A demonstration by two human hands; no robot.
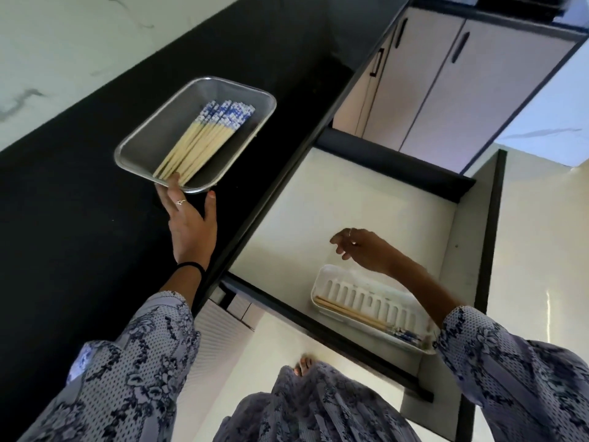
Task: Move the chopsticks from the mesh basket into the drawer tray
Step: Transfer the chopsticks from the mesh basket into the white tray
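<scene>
A steel mesh basket [145, 140] sits on the black counter and holds several pale chopsticks [204, 138] with blue-and-white patterned ends. My left hand [189, 223] reaches to the basket's near rim, fingertips touching the chopstick tips, thumb by the rim; nothing is gripped. In the open drawer lies a white slotted tray [366, 301] with a few chopsticks [353, 315] along its near side. My right hand [360, 247] hovers just above the tray's far end, fingers loosely apart and empty.
The black counter [79, 218] runs along the left under a marbled white wall. The open drawer [334, 199] has dark edges and a pale floor. Beige cabinet doors [446, 84] with dark handles stand beyond. My foot [304, 365] shows on the floor below.
</scene>
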